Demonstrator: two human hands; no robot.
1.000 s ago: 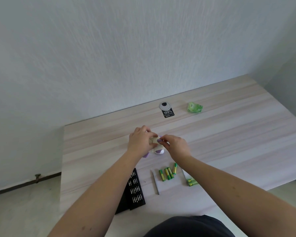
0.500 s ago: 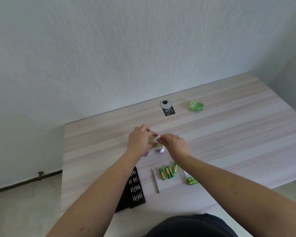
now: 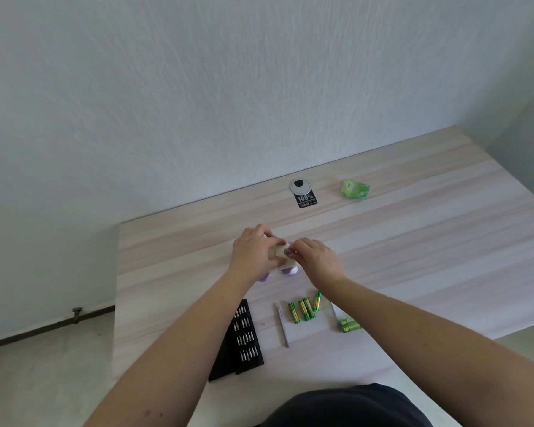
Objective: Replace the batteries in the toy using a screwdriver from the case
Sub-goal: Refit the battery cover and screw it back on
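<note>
toy [image 3: 282,260] gripped by both hands; batteries [image 3: 304,309], screwdriver [image 3: 282,325] nearby.

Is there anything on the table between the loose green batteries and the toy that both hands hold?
Nothing visible: bare wooden table lies between the green batteries and the white-and-purple toy held by the left hand and right hand.

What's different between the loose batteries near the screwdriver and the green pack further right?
The loose batteries lie bare and fanned out beside the screwdriver; the green pack is one boxy bundle. The loose ones sit nearer the hands; the pack nearer the table edge. Both are green and yellow.
</note>
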